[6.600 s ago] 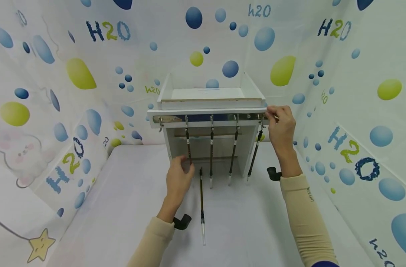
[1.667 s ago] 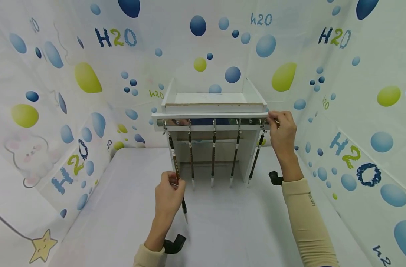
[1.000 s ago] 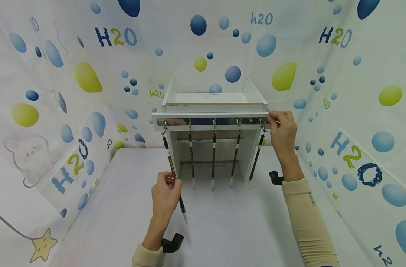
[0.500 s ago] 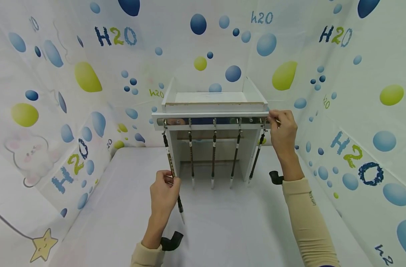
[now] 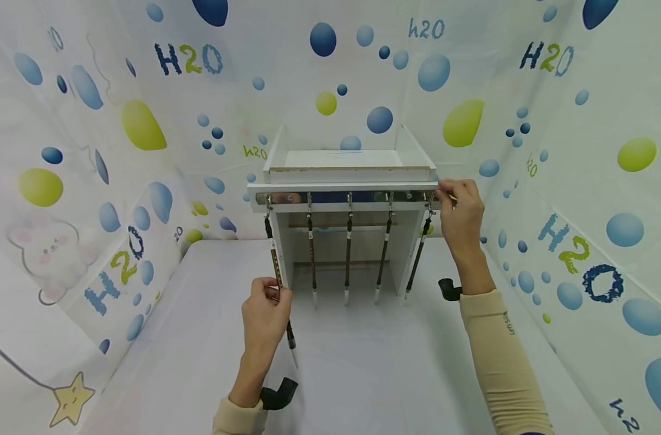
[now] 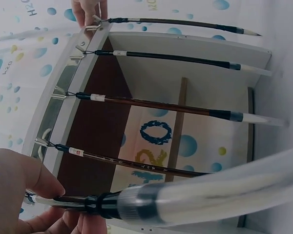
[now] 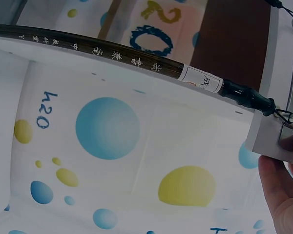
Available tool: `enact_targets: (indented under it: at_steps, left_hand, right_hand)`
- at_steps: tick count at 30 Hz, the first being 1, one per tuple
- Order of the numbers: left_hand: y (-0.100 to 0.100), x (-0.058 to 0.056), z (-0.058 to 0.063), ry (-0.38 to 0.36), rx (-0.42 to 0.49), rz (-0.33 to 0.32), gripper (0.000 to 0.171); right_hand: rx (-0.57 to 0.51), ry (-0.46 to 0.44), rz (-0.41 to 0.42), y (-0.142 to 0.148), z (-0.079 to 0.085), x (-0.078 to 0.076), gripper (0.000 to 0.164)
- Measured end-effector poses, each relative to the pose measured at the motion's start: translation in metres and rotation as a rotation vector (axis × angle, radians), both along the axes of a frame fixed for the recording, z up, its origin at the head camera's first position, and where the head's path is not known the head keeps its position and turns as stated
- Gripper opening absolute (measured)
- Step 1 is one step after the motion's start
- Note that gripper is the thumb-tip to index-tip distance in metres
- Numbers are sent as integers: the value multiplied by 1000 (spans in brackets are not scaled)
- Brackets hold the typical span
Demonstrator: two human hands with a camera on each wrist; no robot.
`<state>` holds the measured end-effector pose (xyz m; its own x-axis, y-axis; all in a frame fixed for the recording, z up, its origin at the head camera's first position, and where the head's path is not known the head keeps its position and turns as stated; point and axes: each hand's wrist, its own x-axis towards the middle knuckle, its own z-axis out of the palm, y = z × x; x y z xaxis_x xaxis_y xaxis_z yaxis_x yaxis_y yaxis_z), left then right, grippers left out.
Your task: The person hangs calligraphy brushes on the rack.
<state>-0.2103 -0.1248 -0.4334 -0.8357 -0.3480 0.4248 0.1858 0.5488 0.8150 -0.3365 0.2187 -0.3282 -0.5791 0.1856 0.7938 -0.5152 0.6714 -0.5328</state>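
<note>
My left hand (image 5: 265,314) pinches a calligraphy brush (image 5: 275,263) by its dark handle, thumb and fingers on either side. The brush slants, white bristles down, and its top cord meets the leftmost hook (image 5: 267,204). Close in the left wrist view are its bristles (image 6: 224,192). My right hand (image 5: 462,217) grips the right end of the white rack (image 5: 336,186); the right wrist view has its fingers on that corner. Several other brushes hang from hooks, among them the rightmost brush (image 5: 417,260), beside my right hand.
A mirror-like metal strip (image 5: 330,198) carries the hooks along the rack's front. An open-topped tray (image 5: 341,158) forms the rack's upper part. The white tabletop (image 5: 352,374) spreads in front, and patterned sheets (image 5: 162,103) surround it.
Earlier the brush lay on the table and the leftmost hook was bare. My left hand has lifted it, and its top has moved left to that hook. My right hand keeps its grip.
</note>
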Motion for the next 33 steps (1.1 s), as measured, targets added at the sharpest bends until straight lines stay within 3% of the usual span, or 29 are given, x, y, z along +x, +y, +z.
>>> enact_targets:
  at_steps: [12,19,33]
  left_hand:
    - [-1,2,2,-10,6,14,21]
    - [-3,1,-4,-63,9,11,23]
    - [-11,-15,-21,-45,-83,-4,24]
  right_hand:
    - [9,12,-9,1,-1,0,23]
    - [9,20,-1,1,-2,0,23]
    - [10,41,-2,1,0,-2,23]
